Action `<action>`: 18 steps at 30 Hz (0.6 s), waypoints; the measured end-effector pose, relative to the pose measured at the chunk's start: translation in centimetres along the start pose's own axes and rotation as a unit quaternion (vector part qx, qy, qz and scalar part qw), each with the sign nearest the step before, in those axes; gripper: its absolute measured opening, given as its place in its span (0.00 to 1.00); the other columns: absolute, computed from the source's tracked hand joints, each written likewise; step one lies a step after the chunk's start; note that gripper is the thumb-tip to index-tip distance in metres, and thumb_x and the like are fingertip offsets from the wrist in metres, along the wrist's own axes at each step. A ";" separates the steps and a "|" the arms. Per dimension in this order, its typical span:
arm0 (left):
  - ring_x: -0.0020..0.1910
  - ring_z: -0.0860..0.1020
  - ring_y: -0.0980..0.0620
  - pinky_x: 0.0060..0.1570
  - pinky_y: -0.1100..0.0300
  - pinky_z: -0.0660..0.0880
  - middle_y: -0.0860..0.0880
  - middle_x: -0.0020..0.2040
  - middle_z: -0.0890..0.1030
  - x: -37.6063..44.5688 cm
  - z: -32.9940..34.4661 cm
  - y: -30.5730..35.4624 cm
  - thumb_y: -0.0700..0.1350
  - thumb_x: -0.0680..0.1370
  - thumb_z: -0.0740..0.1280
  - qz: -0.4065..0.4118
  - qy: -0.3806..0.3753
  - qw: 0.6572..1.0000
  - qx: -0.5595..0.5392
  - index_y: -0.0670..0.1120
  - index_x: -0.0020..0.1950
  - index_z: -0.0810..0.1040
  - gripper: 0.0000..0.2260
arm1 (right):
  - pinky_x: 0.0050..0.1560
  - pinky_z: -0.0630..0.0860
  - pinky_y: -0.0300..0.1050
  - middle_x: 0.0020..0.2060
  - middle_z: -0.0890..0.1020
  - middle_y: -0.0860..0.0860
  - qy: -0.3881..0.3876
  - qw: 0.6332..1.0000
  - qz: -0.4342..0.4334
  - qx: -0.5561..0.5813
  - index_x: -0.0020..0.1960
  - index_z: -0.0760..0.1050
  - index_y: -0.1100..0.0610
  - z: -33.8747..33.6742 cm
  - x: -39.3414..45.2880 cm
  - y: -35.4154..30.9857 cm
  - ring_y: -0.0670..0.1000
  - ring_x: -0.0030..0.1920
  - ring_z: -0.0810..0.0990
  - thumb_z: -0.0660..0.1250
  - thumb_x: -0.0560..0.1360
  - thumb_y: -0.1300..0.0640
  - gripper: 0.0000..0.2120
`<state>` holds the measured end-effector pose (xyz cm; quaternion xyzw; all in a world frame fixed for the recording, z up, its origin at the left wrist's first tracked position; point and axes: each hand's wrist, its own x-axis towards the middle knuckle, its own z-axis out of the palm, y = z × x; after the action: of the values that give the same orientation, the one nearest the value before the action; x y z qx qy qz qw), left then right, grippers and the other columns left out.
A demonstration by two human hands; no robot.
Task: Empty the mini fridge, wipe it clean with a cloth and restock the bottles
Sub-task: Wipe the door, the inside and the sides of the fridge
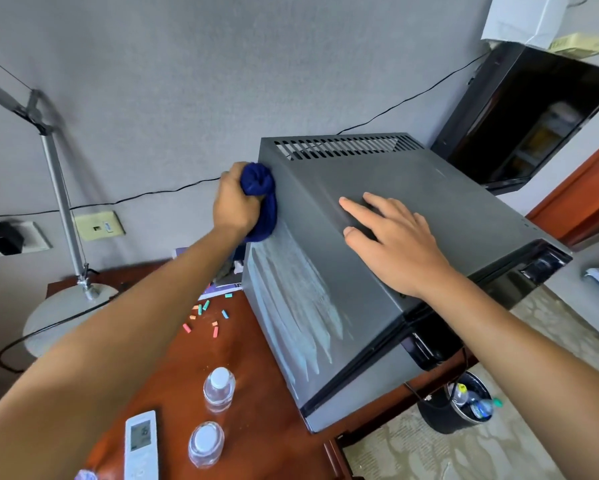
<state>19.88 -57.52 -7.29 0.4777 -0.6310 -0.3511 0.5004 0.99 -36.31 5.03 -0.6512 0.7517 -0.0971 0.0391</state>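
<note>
Hands work a mini fridge (377, 216) at the desk's (263, 393) right edge; left hand (234, 206) fingers curl round a balled blue cloth (260, 199) against its upper side; right hand (391, 244) fingers spread flat on top. Streaks (291, 306) show below; best to steady the top and wipe downward in overlapping strokes, judging by them. Two bottles (218, 389) wait near the desk's front edge.

Left hand (234, 202): arm extended, fingers curled in a grip around a bunched wad. Right hand (393, 239): arm extended, palm down, fingers straight and spread, pressing flat.
</note>
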 end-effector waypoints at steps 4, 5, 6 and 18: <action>0.50 0.78 0.39 0.55 0.41 0.76 0.43 0.50 0.78 -10.4 1.3 1.5 0.41 0.74 0.68 0.053 -0.059 0.997 -0.001 0.53 0.55 0.76 0.11 | 0.79 0.47 0.64 0.81 0.57 0.45 -0.010 1.000 0.011 -0.009 0.79 0.55 0.33 0.2 0.1 0.0 0.51 0.81 0.51 0.50 0.80 0.38 0.27; 0.51 0.78 0.40 0.57 0.45 0.76 0.44 0.51 0.78 -13.7 1.8 2.2 0.37 0.74 0.68 0.066 -0.069 0.995 -0.014 0.53 0.56 0.75 0.15 | 0.79 0.46 0.64 0.81 0.57 0.45 -0.013 1.000 0.012 -0.012 0.79 0.54 0.33 0.1 0.0 -0.1 0.52 0.81 0.51 0.50 0.80 0.38 0.27; 0.51 0.78 0.43 0.59 0.51 0.76 0.46 0.52 0.77 -17.0 2.2 3.3 0.33 0.73 0.69 0.084 -0.075 0.993 -0.027 0.52 0.59 0.75 0.20 | 0.79 0.46 0.64 0.82 0.56 0.45 -0.016 1.000 0.014 -0.014 0.79 0.54 0.33 0.1 0.0 -0.1 0.53 0.81 0.50 0.51 0.81 0.38 0.27; 0.57 0.79 0.47 0.63 0.51 0.75 0.47 0.56 0.80 -17.4 3.0 4.9 0.35 0.73 0.67 0.069 -0.036 0.991 -0.110 0.58 0.61 0.76 0.23 | 0.80 0.43 0.62 0.83 0.52 0.44 -0.034 0.999 0.015 -0.020 0.79 0.50 0.32 0.1 -0.2 0.0 0.53 0.82 0.47 0.49 0.81 0.38 0.27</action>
<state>16.51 -39.59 -8.68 0.3618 -0.6378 -0.3999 0.5499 1.05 -36.13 4.96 -0.6437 0.7611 -0.0594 0.0525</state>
